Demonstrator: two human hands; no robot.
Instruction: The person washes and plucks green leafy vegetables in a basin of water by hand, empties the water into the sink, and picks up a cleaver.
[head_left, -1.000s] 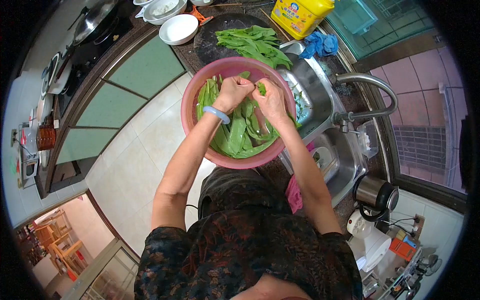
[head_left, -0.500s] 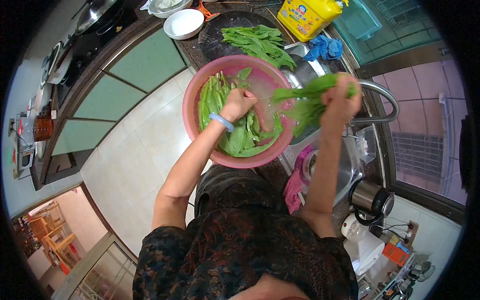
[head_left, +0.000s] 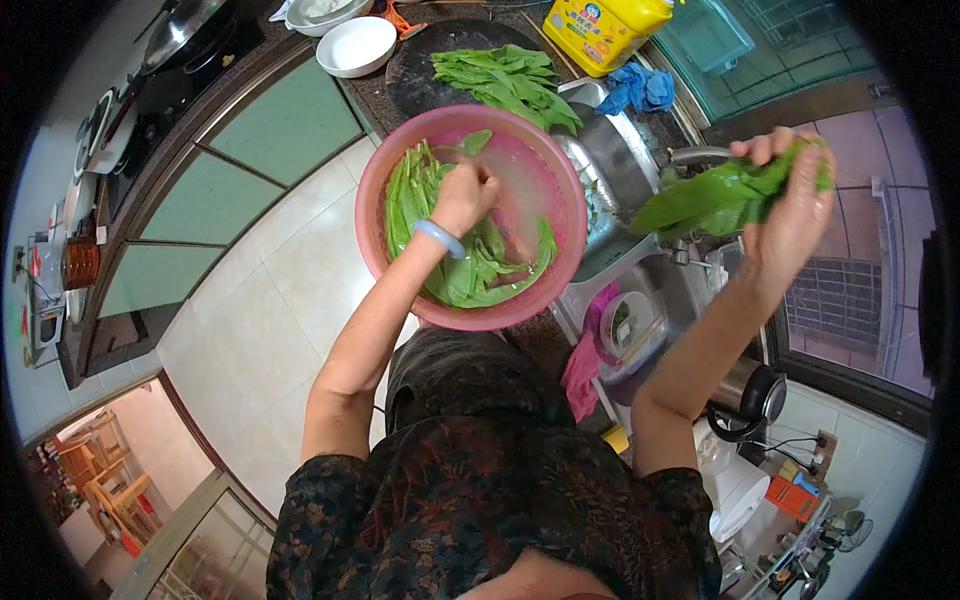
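Observation:
My right hand is raised at the right, above the sink tap, with its fingers wrapped round a bunch of wet leafy greens whose leaves point left. Over the pink basin is my left hand, a pale bangle on its wrist. Its fingers are curled closed, and whatever they hold is hidden. Beneath and around it, more leafy greens lie in the basin's water, mostly on the left and near side.
Behind the basin, further greens rest on a dark round board. A white bowl, a yellow jug and a blue cloth stand about it. The steel sink lies right of the basin; a kettle sits nearer me.
My right hand has swung right and outward with the bunch of greens, away from the basin. My left hand has shifted slightly left, its fingers curled further in.

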